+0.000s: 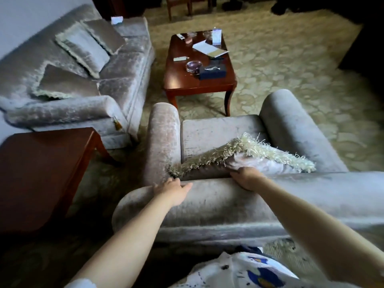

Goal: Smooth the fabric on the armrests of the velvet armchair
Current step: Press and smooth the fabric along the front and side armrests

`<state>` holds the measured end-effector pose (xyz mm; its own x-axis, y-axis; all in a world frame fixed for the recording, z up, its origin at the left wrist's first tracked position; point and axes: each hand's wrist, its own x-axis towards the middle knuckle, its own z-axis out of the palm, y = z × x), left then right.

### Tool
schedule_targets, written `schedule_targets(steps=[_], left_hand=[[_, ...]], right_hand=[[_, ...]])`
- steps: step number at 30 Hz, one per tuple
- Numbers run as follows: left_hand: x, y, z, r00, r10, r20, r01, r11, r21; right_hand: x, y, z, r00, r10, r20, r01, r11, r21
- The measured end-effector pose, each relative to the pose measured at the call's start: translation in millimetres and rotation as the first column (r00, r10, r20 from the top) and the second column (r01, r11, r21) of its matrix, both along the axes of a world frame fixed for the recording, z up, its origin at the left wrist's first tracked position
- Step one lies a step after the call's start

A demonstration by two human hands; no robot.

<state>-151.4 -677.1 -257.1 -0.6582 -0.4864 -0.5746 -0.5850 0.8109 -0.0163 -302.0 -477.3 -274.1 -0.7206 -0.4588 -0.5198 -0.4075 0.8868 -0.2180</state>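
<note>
Both hands (173,189) on armchair (218,202) back, armrests (163,140) pointing away.

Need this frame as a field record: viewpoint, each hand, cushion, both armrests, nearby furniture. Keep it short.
viewpoint: behind the grey velvet armchair, looking down over its backrest
left hand: open, flat on backrest top near the left armrest
right hand: on backrest top edge, fingers against the fringed velvet cushion; grip unclear
cushion: lying on the seat, leaning on the backrest
right armrest: untouched
nearby: red-brown wooden coffee table, grey velvet sofa
</note>
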Motion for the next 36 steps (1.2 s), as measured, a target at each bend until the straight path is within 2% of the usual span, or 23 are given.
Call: schedule_targets(steps=[4, 12, 14, 18, 21, 23, 26, 28, 30, 32, 36], left_hand=[[-15, 56, -10, 0.96, -0.229, -0.159, 0.238, 0.97, 0.045], [-15, 55, -10, 0.97, -0.213, -0.114, 0.222, 0.973, 0.07], [-15, 55, -10, 0.978, -0.185, -0.1, 0.193, 0.977, 0.088], [-32, 59, -4, 0.999, -0.016, -0.044, 0.023, 0.984, 0.177], [-66, 85, -1, 0.994, 0.108, -0.006, -0.107, 0.989, 0.105], [-93, 119, -2, 0.988, 0.148, -0.041, -0.147, 0.989, 0.035], [-136, 195, -6, 0.974, 0.184, -0.129, -0.164, 0.975, 0.149], [-168, 257, -14, 0.982, 0.12, -0.149, -0.078, 0.962, 0.261], [-200, 318, -22, 0.988, -0.025, -0.151, 0.068, 0.954, 0.292], [-226, 364, -27, 0.971, -0.173, -0.166, 0.212, 0.942, 0.261], [-251, 394, -37, 0.944, -0.32, -0.074, 0.328, 0.931, 0.163]], right_hand=[[4, 24, 6, 0.995, -0.096, -0.008, 0.096, 0.995, 0.035], [11, 28, 12, 0.999, -0.046, -0.018, 0.047, 0.997, 0.066], [12, 33, 12, 1.0, -0.002, -0.031, 0.003, 0.999, 0.053], [16, 44, 11, 0.997, 0.063, -0.039, -0.063, 0.998, 0.001], [7, 67, 18, 0.988, 0.154, -0.012, -0.154, 0.988, -0.029], [-13, 98, 23, 0.975, 0.222, 0.03, -0.222, 0.975, -0.001], [-58, 166, 18, 0.981, 0.185, 0.055, -0.188, 0.98, 0.066], [-92, 213, 11, 0.994, 0.096, 0.046, -0.1, 0.992, 0.083], [-120, 254, 5, 0.998, 0.027, 0.05, -0.032, 0.995, 0.094], [-141, 285, 1, 0.997, 0.029, 0.066, -0.038, 0.991, 0.129], [-160, 319, -2, 0.995, -0.022, 0.099, 0.008, 0.989, 0.146]])
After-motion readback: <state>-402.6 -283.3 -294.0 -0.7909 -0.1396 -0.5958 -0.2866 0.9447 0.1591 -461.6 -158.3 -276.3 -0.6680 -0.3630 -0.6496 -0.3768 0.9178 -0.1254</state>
